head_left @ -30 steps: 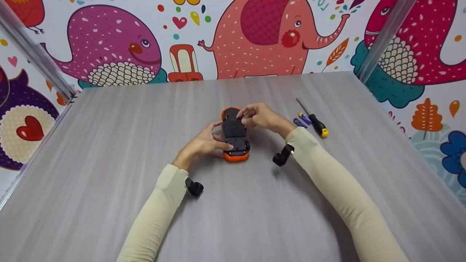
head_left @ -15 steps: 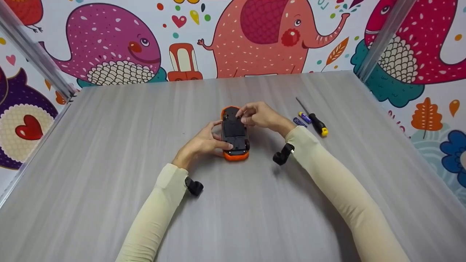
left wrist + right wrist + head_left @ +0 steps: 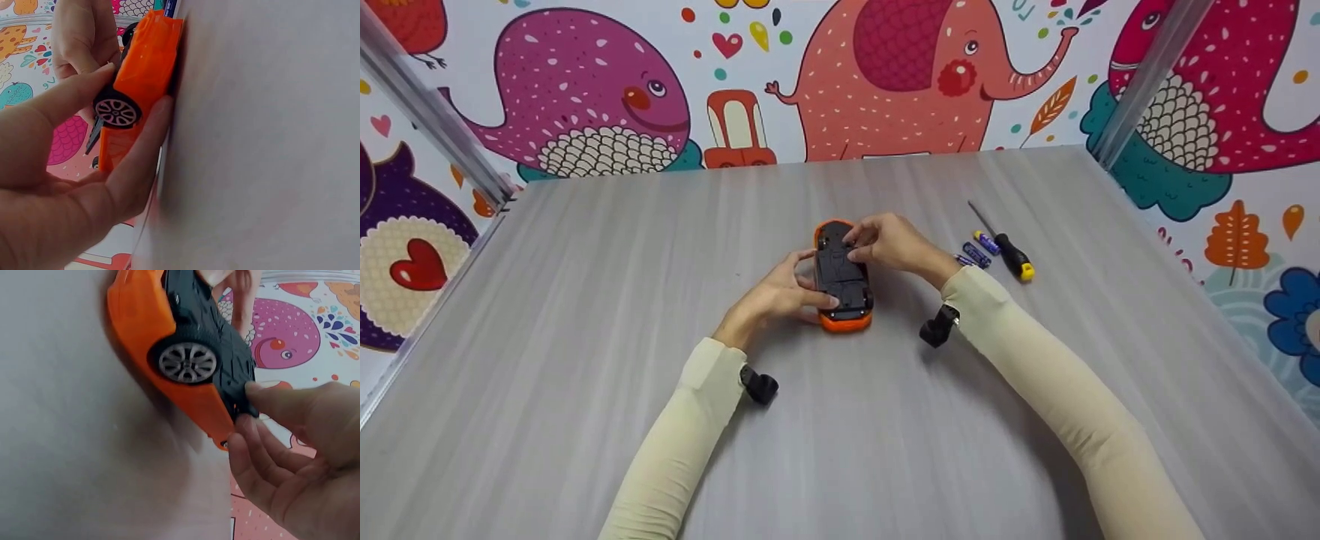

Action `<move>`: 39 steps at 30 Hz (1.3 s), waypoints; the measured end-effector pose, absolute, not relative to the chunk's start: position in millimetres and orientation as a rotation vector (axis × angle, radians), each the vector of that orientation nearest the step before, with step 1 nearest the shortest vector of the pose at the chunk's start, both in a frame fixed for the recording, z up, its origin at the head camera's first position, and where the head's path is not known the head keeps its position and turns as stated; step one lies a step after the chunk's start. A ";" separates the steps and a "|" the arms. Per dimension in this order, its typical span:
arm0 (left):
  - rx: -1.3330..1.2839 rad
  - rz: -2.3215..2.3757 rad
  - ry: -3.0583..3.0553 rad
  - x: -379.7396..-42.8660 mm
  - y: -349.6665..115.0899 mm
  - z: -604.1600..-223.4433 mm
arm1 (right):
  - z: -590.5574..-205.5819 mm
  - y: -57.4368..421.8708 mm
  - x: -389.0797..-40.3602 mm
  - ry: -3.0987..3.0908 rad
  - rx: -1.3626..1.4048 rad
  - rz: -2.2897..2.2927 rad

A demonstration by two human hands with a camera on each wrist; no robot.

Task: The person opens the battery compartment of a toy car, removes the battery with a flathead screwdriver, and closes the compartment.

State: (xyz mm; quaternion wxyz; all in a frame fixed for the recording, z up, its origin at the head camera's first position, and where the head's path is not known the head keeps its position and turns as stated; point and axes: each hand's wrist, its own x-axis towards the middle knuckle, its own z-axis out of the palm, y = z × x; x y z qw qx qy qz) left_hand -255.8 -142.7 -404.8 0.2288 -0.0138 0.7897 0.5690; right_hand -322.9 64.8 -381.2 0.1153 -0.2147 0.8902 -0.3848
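Note:
An orange toy car (image 3: 845,322) lies upside down on the table, its black underside facing up. My left hand (image 3: 780,294) grips the car's near left side, thumb on the underside and fingers around the body. In the left wrist view a black wheel (image 3: 117,108) shows beside that thumb. Over the car's far right part, my right hand (image 3: 894,241) pinches the edge of a thin black battery cover (image 3: 247,406) between thumb and fingers. From the left wrist, the cover (image 3: 94,136) juts out at a tilt from the underside. My right fingers hide part of it from above.
To the right lie several purple-blue batteries (image 3: 987,242), partly behind my right wrist. Beside them is a screwdriver (image 3: 1015,259) with a black and yellow handle. A patterned wall (image 3: 750,90) stands behind the grey table (image 3: 660,247).
My right hand has shifted slightly left over the car, and the dark panel on the underside looks changed in position. Another battery now shows beside my right wrist. The left hand keeps its place.

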 end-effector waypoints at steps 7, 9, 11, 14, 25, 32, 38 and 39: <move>-0.015 1.562 2.189 -255.6 -143.6 -406.1 | -375.8 64.9 -320.9 2.582 -0.581 -1.155; -0.011 1.555 2.202 -255.6 -143.9 -405.8 | -375.6 65.0 -321.2 2.569 -0.565 -1.170; -0.013 1.560 2.197 -255.5 -143.8 -405.7 | -376.6 65.1 -321.6 2.574 -0.554 -1.165; -0.016 1.560 2.188 -255.4 -143.5 -405.7 | -379.0 65.8 -321.5 2.595 -0.544 -1.141; -0.027 1.609 2.145 -255.7 -142.8 -407.5 | -386.2 63.3 -319.8 2.641 -0.559 -1.075; -0.021 1.613 2.146 -255.7 -142.9 -407.2 | -388.7 63.3 -315.6 2.599 -0.438 -1.162; -0.004 1.576 2.182 -255.5 -143.7 -407.2 | -391.6 59.2 -315.6 2.499 -0.193 -1.309; -0.004 1.576 2.179 -255.4 -143.7 -407.3 | -392.5 58.5 -316.1 2.473 -0.154 -1.328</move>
